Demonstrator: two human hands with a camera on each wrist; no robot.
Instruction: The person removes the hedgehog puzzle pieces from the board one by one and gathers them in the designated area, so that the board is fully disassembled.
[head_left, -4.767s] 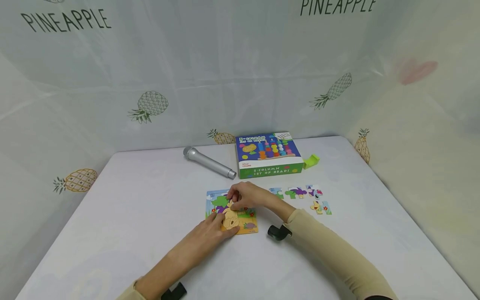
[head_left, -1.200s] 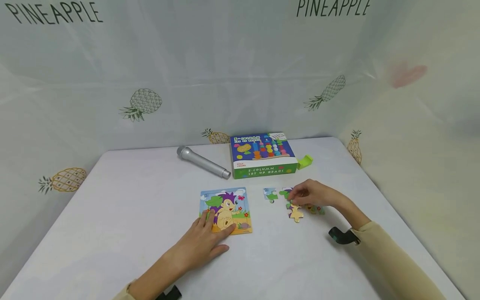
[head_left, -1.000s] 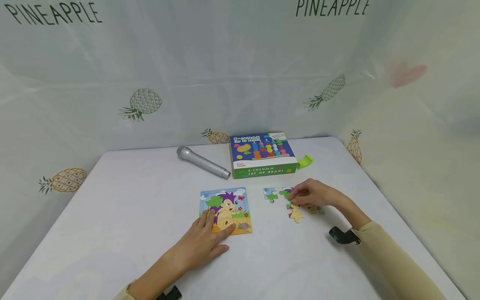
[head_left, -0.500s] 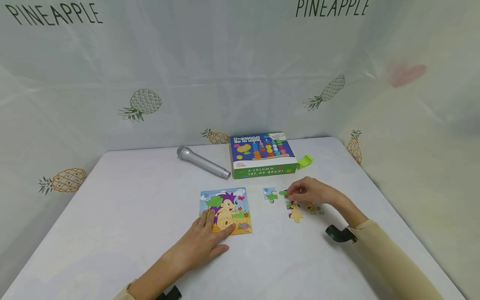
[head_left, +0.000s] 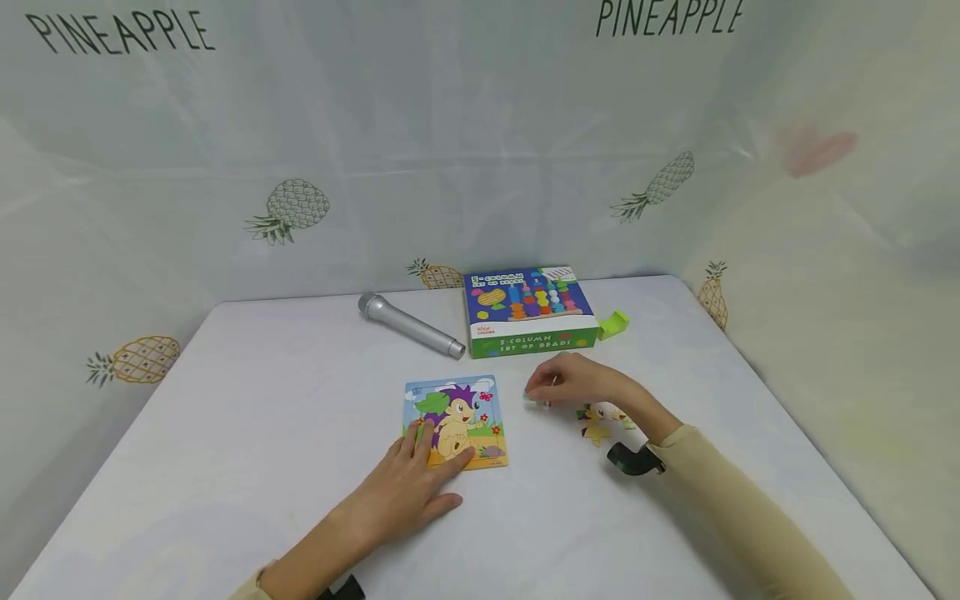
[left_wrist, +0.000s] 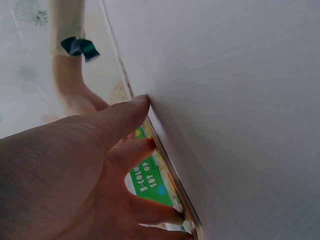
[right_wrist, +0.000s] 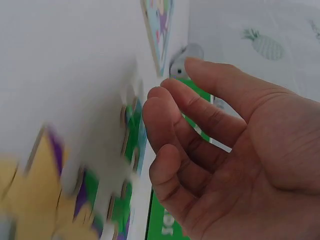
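The left hand (head_left: 411,487) lies flat, fingers straight, pressing the colourful square hedgehog puzzle board (head_left: 455,419). The right hand (head_left: 573,385) hovers over loose cardboard puzzle pieces (head_left: 600,420), its grip loosely curled, grasping nothing.

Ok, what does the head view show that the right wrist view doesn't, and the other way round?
Only the head view shows the left hand resting flat on the hedgehog puzzle board's lower edge, the whole white table and the silver microphone in full. Only the right wrist view shows the right hand's palm side, fingers loosely curled and holding nothing. Both show the loose puzzle pieces by that hand and the bead set box.
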